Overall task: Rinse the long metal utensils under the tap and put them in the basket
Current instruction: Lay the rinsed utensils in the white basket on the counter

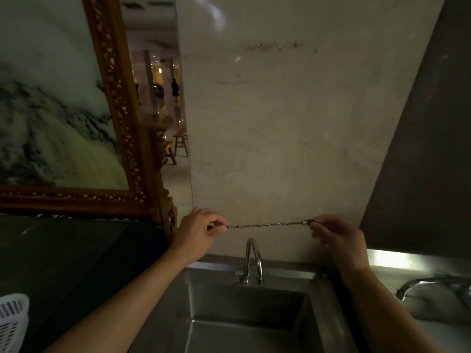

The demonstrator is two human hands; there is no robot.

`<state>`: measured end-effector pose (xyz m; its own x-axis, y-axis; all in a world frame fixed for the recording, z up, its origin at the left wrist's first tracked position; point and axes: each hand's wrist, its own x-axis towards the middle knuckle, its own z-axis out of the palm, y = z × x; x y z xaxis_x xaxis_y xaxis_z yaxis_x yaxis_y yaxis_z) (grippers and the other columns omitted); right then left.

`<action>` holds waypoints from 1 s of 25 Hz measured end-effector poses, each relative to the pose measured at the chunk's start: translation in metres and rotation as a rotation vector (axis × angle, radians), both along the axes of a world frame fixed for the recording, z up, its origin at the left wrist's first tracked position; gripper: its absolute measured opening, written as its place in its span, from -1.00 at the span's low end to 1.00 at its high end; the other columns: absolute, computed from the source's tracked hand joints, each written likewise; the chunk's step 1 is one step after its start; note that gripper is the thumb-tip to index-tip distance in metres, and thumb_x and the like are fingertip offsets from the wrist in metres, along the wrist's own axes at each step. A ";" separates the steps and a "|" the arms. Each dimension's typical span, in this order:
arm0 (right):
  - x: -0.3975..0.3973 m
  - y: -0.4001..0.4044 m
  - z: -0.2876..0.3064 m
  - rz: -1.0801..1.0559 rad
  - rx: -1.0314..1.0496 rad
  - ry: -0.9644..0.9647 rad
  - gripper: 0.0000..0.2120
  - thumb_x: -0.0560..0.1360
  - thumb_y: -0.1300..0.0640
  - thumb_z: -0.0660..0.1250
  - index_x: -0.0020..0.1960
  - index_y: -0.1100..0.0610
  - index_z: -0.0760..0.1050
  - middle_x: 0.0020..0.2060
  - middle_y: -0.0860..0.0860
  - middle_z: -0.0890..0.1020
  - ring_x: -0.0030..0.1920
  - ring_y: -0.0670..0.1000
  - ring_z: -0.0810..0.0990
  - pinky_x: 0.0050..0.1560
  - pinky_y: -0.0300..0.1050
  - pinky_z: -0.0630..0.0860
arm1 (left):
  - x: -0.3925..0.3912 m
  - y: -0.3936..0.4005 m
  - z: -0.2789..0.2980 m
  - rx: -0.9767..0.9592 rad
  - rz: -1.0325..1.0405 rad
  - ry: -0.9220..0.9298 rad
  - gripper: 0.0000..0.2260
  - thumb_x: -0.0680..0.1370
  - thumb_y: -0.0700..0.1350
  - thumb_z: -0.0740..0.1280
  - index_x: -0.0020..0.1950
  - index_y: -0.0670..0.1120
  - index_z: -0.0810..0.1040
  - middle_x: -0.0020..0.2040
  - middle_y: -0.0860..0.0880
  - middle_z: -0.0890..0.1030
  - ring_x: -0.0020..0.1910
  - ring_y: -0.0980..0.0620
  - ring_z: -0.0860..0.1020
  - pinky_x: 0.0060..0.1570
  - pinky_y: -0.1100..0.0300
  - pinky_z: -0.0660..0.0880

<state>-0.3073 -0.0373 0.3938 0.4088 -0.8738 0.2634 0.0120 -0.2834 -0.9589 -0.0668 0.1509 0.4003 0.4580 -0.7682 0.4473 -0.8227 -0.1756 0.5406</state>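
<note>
A long, thin, twisted metal utensil [267, 224] is held level in the air above the tap [252, 261]. My left hand [197, 231] pinches its left end between thumb and fingers. My right hand [336, 238] pinches the right end, where a small ring shows. The curved chrome tap stands at the back of the steel sink [244, 324], and I see no water running from it. A white slotted plastic basket [12, 319] sits on the dark counter at the far left edge, partly cut off.
A carved wooden frame [119, 128] with a marbled panel stands on the dark counter [76, 256] to the left. A pale wall rises behind the sink. A second tap [433, 284] and basin lie at the right edge, past a steel ledge.
</note>
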 end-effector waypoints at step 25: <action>0.336 0.185 0.011 0.502 -0.875 0.411 -0.93 0.48 0.02 0.38 -0.09 -0.14 0.62 -0.16 -0.16 0.65 -0.11 -0.10 0.54 -0.12 -0.04 0.54 | 0.220 0.282 0.028 0.059 0.532 -0.033 -0.91 0.48 -0.04 0.38 -0.10 0.15 0.65 -0.22 0.16 0.48 -0.14 0.23 0.37 -0.09 0.20 0.36</action>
<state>0.0285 0.1481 0.4045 0.8659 -0.1589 0.4743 0.0416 -0.9221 -0.3848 0.1531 0.4334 0.4280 0.7772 -0.4581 0.4314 -0.6283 -0.6023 0.4924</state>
